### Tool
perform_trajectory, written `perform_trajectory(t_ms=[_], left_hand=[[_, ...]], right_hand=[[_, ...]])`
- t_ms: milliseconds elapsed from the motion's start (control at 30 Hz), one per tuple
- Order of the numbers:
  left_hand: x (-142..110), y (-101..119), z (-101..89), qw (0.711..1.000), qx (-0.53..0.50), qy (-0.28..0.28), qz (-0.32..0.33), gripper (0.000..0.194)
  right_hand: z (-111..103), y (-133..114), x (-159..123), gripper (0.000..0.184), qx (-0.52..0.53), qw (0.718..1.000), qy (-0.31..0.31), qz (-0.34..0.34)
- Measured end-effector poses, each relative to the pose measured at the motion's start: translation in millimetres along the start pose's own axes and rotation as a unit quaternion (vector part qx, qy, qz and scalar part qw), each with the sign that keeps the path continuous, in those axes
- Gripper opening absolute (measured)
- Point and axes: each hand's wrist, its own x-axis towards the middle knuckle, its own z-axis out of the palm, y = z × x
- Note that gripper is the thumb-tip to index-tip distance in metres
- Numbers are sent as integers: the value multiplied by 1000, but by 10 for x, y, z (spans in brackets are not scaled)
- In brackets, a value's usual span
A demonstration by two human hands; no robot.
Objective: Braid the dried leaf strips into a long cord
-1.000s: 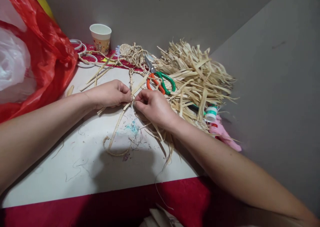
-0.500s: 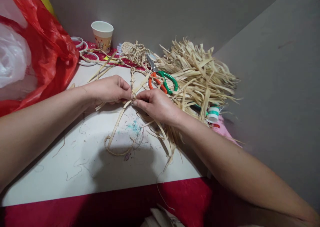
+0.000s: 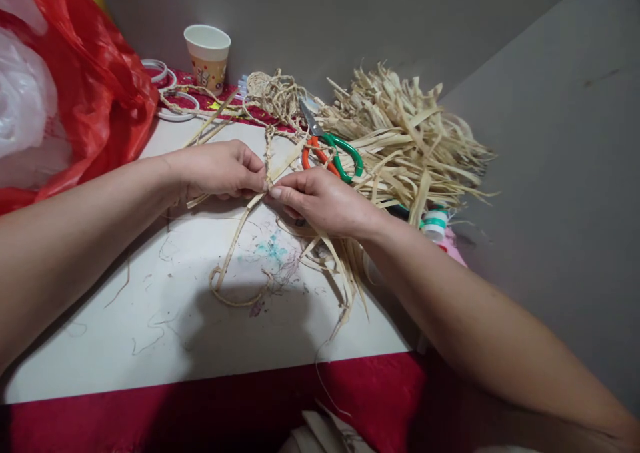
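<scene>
here, left hand [image 3: 225, 166] and right hand [image 3: 325, 200] pinch straw [image 3: 287, 164] well inside near board edge [image 3: 210, 374]

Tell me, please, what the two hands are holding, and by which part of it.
The left hand and right hand pinch the braided cord at its near end, where loose flat strips meet it; the exact grip is partly hidden.

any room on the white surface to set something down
Front left: white surface between the left forearm and the red strip, with stray fibres. Crowded: beyond the right hand, with scissors, straw strips and bundled cord.
</scene>
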Motion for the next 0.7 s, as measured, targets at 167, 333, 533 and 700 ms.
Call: perform_trajectory(t_ms=[167,333,533,700], left_hand=[[6,-11,-3,1000,-10,-9,-5,25],[7,-25,7,1000,9,-7,-6,26],[1,-33,11,997,77,24,16,22],[3,-33,-29,991,124,34,44,17]], right_hand=[[17,44,23,31,20,1000,7,15],[44,40,56,30,-57,998,39,11],[136,17,81,31,-62,995,70,46],[153,28,86,24,62,992,36,101]])
